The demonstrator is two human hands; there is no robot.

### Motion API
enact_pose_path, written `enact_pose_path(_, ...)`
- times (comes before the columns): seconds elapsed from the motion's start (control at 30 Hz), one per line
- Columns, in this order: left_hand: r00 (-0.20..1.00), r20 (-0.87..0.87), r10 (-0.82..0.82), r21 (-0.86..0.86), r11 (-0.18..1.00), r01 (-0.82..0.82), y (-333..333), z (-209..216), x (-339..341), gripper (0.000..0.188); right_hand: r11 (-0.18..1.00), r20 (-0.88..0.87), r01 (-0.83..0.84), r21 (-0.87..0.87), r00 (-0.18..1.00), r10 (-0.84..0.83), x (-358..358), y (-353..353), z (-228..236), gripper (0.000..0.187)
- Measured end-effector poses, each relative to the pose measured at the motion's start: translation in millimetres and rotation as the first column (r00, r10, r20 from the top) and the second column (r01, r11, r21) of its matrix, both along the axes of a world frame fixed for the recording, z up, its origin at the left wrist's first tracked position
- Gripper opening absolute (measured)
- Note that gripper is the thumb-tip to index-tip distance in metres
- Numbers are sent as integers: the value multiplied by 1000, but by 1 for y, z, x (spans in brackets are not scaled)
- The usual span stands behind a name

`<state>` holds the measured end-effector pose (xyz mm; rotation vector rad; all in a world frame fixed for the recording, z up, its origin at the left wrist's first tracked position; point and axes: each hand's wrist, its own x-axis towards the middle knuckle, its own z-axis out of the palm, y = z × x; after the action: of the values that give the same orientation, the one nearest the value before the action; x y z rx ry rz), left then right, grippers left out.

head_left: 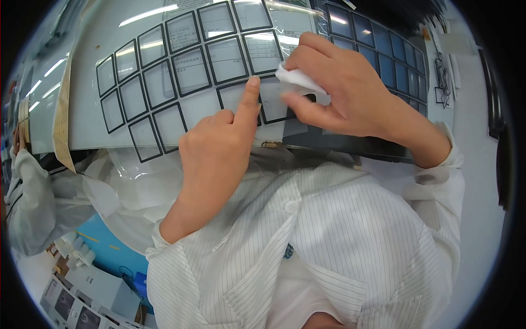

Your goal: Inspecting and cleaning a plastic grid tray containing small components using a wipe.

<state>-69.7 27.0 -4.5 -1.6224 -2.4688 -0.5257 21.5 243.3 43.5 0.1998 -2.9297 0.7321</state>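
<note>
Rows of clear rectangular panels with black borders [227, 60] lie on the table. My left hand [216, 145] has its index finger stretched out, the tip resting at the border of a panel in the nearest row; its other fingers are curled and hold nothing. Beside it, my right hand [356, 90] pinches a folded white wiping cloth [300, 80] between thumb and fingers. The cloth is over the panel [274, 104] at the right end of that row, and partly hidden by my fingers. Whether it touches the panel I cannot tell.
More black-bordered panels, bluish and dark [378, 41], stand in rows at the far right. A dark flat object [339, 140] lies under my right wrist at the table's front edge. At the left, a brown strip [63, 109] runs along the table, and another person's sleeve [33, 203] shows.
</note>
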Motion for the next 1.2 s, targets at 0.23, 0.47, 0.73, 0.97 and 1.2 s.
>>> enact_pose_path(0.23,975,175,135,135,978,-159,2,-3,6,46,971,150,-152,183,981,125,-7,4,-16,38)
enact_pose_path(0.47,981,147,126,146,978,-148,1,-5,4,47,839,68,-277,469,958,279,-13,7,-22,59)
enact_pose_path(0.73,984,132,121,140,980,-139,2,-6,4,46,805,32,-266,530,955,295,-9,3,-21,52)
enact_pose_path(0.97,987,123,100,150,982,-118,2,-6,3,46,822,-25,-268,503,946,324,-12,3,-20,45)
enact_pose_path(1.2,987,119,105,151,981,-123,1,-7,4,48,814,-23,-282,508,940,340,-13,3,-19,46)
